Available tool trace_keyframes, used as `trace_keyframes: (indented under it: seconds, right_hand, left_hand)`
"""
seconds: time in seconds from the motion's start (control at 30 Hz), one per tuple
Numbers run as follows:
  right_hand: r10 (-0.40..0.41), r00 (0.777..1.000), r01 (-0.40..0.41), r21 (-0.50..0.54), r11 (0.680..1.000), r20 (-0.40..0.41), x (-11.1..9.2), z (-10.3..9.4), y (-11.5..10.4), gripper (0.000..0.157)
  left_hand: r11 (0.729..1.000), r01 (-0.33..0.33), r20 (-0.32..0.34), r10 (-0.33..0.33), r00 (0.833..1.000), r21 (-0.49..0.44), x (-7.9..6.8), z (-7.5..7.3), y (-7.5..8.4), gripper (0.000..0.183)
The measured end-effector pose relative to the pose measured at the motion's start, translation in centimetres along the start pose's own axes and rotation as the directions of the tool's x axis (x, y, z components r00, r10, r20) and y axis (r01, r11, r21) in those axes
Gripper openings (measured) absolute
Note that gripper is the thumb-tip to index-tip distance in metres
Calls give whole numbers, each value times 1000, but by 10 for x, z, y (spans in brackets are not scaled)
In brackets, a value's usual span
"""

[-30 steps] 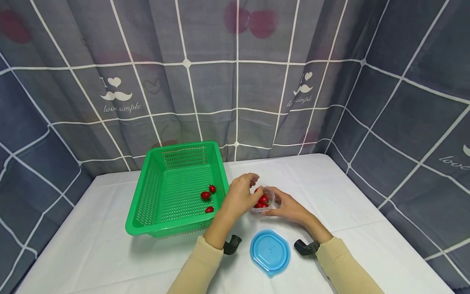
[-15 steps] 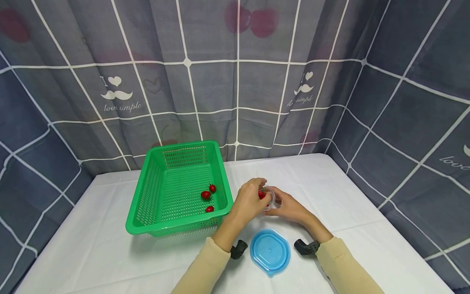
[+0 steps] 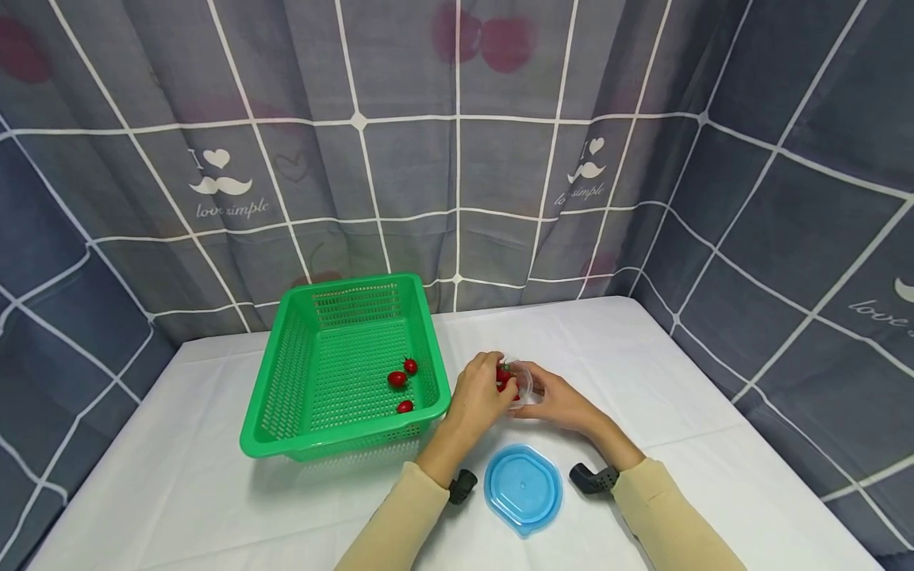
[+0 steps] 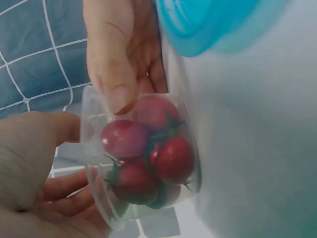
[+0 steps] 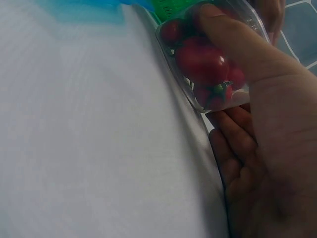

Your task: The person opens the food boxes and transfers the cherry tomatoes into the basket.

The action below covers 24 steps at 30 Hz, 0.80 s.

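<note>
A small clear plastic container [image 3: 525, 386] with several cherry tomatoes [image 5: 203, 59] stands on the white table. My right hand [image 3: 560, 403] holds its right side, thumb against the near wall and fingers around the far side. At its mouth is my left hand [image 3: 477, 392], coming over from the left. In the left wrist view, the left thumb [image 4: 67, 126] and fingers are spread at the rim, with no tomato showing between them. Green stems show on the tomatoes through the wall.
A green perforated basket [image 3: 286, 381] stands left of the hands, with 3 cherry tomatoes [image 3: 397, 379] on its right side. Close in front of the container lies a blue lid [image 3: 524, 489]. A grey checked curtain [image 3: 286, 182] rises behind the table.
My left hand has moved right to the container's mouth, then drawn slightly back left, uncovering more of the tomatoes. The right hand keeps its hold on the container.
</note>
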State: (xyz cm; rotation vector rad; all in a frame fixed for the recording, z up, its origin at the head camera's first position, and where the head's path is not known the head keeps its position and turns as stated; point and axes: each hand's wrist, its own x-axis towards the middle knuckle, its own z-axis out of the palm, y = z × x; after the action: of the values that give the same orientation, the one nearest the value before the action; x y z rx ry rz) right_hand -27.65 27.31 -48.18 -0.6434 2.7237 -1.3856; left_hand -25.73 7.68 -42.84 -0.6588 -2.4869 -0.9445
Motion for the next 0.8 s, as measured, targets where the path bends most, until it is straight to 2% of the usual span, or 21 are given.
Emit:
trace_keyframes:
  seconds: [0.13, 0.5, 0.67, 0.8]
  right_hand:
    - [-6, 1000, 6, 8, 1000, 7, 0, 0, 0, 85]
    - [-11, 1000, 11, 3, 1000, 6, 1, 1, 3, 85]
    - [5, 1000, -5, -8, 1000, -2, 1, 0, 2, 85]
    - [10, 1000, -10, -12, 1000, -4, 1, 0, 1, 85]
  left_hand:
    - [1000, 9, 3, -9, 1000, 16, -1, 3, -3, 37]
    - [996, -18, 23, 16, 1000, 88, -1, 6, -6, 37]
    - [997, -25, 40, 22, 999, 72, -1, 6, -6, 37]
    - [999, -24, 81, 22, 996, 32, 0, 5, -5, 37]
